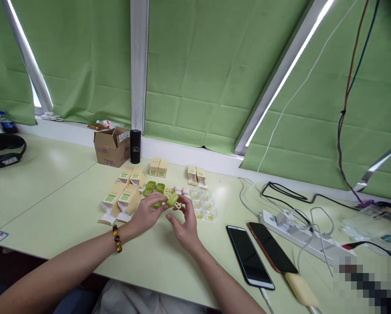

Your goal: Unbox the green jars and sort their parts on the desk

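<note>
A small green case (172,200) with a cream loop (178,206) is held up above the table between my two hands. My left hand (149,212) pinches its left side with thumb and fingertips; a beaded bracelet circles that wrist. On the other side, the fingers of my right hand (186,224) curl against the case near the loop, while the thumb sits lower, apart from it. Behind my left hand are several green square cups (152,185) and small cream pieces (169,190). Pale pink pieces (181,190) and clear cups with yellow bottoms (211,213) lie beyond my right hand.
Open cartons (125,197) stand left of my hands, with more small boxes (158,167) and open boxes (196,175) behind. A cardboard box (112,150) and black bottle (135,146) are at the back. Phones (250,256), a power strip (300,235) and cables lie right.
</note>
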`<move>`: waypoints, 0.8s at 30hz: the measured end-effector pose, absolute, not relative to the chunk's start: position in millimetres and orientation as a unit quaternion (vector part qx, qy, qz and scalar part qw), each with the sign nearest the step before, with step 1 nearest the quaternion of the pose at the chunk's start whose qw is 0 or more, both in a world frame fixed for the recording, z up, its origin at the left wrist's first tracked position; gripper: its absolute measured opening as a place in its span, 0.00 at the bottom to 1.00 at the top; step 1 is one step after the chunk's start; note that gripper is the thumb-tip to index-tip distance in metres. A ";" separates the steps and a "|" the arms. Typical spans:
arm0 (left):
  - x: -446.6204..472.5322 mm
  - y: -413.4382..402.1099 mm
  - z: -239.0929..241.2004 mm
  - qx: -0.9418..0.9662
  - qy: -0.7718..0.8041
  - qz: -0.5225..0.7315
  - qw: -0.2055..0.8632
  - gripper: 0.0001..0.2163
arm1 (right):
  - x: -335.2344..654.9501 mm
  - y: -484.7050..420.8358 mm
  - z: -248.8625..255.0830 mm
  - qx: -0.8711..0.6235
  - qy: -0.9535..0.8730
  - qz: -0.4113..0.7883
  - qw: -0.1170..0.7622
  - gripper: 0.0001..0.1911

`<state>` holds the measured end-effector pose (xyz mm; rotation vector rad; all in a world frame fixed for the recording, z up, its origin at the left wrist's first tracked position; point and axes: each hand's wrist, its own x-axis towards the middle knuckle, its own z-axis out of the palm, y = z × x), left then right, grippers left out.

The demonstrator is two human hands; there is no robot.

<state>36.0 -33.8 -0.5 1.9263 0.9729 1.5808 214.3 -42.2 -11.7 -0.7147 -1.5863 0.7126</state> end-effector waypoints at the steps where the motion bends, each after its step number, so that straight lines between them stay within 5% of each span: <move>1: 37.4 -34.3 0.0 0.692 0.355 0.563 0.278 0.09 | 214.1 -42.2 -11.3 -0.310 -0.680 0.299 0.593 0.28; 6: 38.6 -32.2 0.3 0.660 0.319 0.500 0.460 0.15 | 213.3 -40.2 -10.8 -0.332 -0.672 0.276 0.602 0.21; 12: 37.4 -27.3 -4.4 0.645 0.319 0.486 0.497 0.19 | 214.3 -39.0 -15.1 -0.352 -0.683 0.249 0.589 0.21; 16: 38.0 -29.8 -2.0 0.660 0.364 0.520 0.402 0.17 | 217.1 -42.1 -11.9 -0.348 -0.704 0.206 0.584 0.21; 24: 29.9 -43.9 16.3 0.782 0.321 0.533 0.045 0.18 | 218.9 -41.3 -5.4 -0.350 -0.703 0.180 0.592 0.20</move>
